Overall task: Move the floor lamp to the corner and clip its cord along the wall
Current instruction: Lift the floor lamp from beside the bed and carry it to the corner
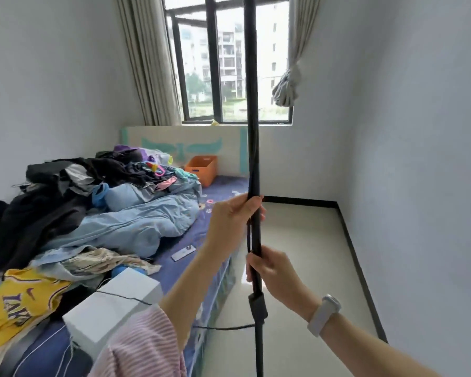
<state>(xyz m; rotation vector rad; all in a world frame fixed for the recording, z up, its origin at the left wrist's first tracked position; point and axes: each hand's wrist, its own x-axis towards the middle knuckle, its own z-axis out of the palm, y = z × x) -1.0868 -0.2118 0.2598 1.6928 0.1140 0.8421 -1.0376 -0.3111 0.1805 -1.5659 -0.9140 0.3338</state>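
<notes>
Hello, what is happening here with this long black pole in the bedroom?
A person holds the floor lamp pole upright with both hands: the left hand higher, the right hand below it. The cord runs along the pole and trails toward the bed. The corner ahead is bare; no cord is clipped to the wall yet.

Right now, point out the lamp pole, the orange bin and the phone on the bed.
lamp pole (252, 148), head view, bare shaft above the hands
orange bin (201, 170), head view, front wall
phone (183, 253), head view, middle of its back
</notes>
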